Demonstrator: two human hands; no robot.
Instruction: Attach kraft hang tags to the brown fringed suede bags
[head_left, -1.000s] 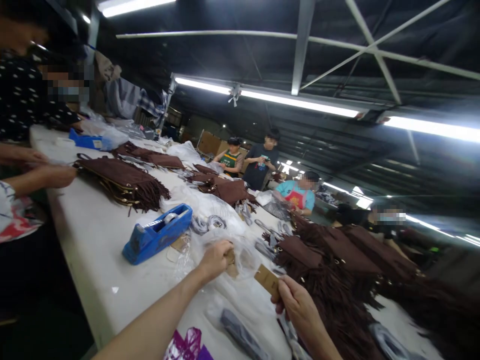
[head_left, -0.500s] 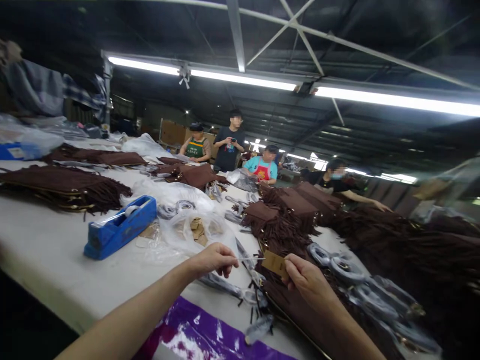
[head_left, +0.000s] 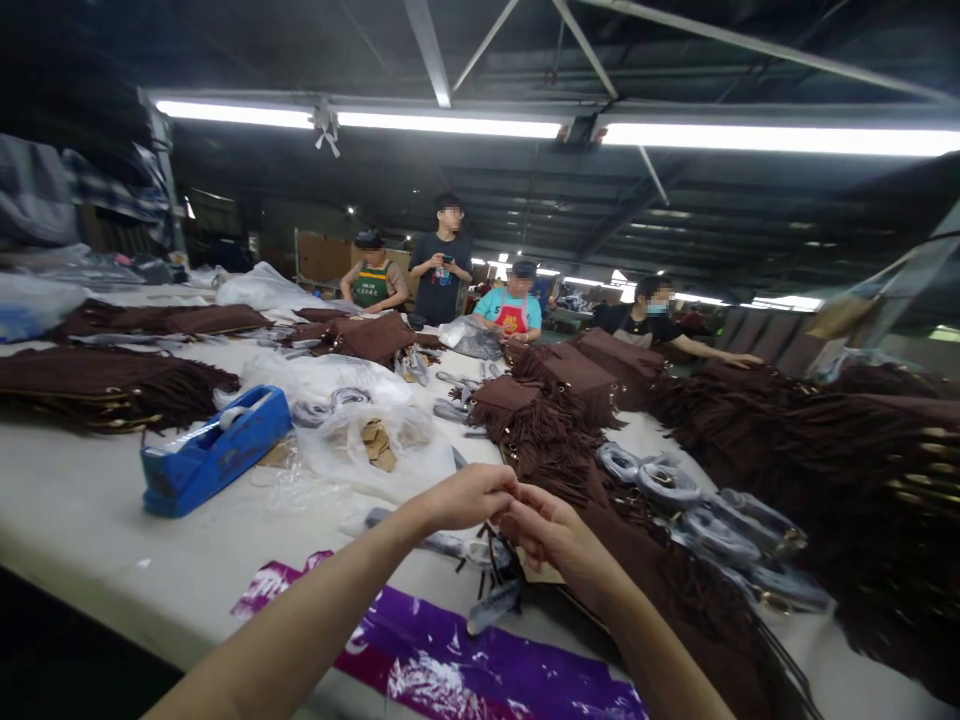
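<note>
My left hand [head_left: 476, 497] and my right hand [head_left: 551, 530] meet at their fingertips over a brown fringed bag [head_left: 592, 505]. Both are closed in a pinch. A tan hang tag [head_left: 538, 568] shows partly under my right hand. Its thin white string is hidden between the fingers now. Close below my hands lies a small plastic-wrapped piece [head_left: 493, 607] on a purple glossy plastic sheet [head_left: 442, 640]. Grey wrapped straps [head_left: 442, 543] lie just beyond my left wrist.
A blue tape dispenser [head_left: 217, 450] stands on the white table [head_left: 67, 510] at left. Beside it, a clear plastic bag [head_left: 409, 440] holds tan tags. Stacked brown fringed bags [head_left: 765, 420] and wrapped coiled straps [head_left: 667, 480] lie at right. Several people stand across the table.
My hands have come together; before, they were apart with the white string stretched between them. The tag has dropped lower, under my right hand. The view has shifted slightly.
</note>
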